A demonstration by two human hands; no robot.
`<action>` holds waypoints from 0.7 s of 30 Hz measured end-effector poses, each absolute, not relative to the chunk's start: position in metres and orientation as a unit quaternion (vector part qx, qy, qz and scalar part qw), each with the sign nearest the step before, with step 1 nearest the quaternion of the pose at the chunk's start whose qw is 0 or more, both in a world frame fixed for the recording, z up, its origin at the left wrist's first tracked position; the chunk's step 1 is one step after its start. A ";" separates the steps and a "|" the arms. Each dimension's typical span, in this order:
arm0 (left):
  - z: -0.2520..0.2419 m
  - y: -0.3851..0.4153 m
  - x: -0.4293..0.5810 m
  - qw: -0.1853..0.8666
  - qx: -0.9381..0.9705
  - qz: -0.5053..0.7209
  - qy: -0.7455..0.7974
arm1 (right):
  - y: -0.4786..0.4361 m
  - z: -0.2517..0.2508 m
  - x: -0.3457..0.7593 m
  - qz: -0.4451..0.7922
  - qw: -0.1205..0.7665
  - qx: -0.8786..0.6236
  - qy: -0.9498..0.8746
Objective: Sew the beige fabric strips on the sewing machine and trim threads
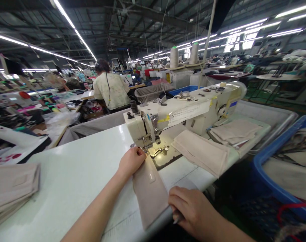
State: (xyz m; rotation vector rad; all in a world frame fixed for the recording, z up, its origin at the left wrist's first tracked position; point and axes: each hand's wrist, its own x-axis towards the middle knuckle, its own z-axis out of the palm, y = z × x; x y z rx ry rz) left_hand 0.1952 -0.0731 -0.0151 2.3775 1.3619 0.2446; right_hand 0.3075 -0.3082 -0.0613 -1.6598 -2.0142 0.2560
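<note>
A beige fabric piece (150,196) lies on the sewing table, its far end by the presser foot of a white sewing machine (168,114). A small rounded-rectangle patch (151,175) shows on it. My left hand (132,162) is closed, fingers curled on the fabric's far left corner, close to the needle area. At the table's front edge my right hand (190,206) is closed beside the fabric's right edge. A grey metal tip of a small tool (177,219) pokes out under its fingers; the rest is hidden in the palm.
Stacked beige pieces lie right of the needle (202,151), farther right (235,131) and at far left (14,188). A blue bin (258,161) with fabric stands at right. Thread cones (174,57) rise behind the machine. A person (110,85) sits ahead, facing away.
</note>
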 end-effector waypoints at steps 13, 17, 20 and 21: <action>-0.017 -0.066 0.195 0.145 0.867 0.081 0.470 | -0.299 -0.056 0.311 0.110 0.264 -0.601 -0.746; -0.009 -0.095 0.178 0.043 0.885 0.138 0.443 | -0.303 -0.051 0.312 0.118 0.246 -0.599 -0.753; -0.009 -0.137 0.155 -0.002 0.948 0.178 0.263 | -0.309 -0.049 0.313 0.110 0.230 -0.595 -0.762; -0.011 -0.152 0.146 0.033 0.968 0.173 0.178 | -0.311 -0.050 0.313 0.104 0.225 -0.593 -0.766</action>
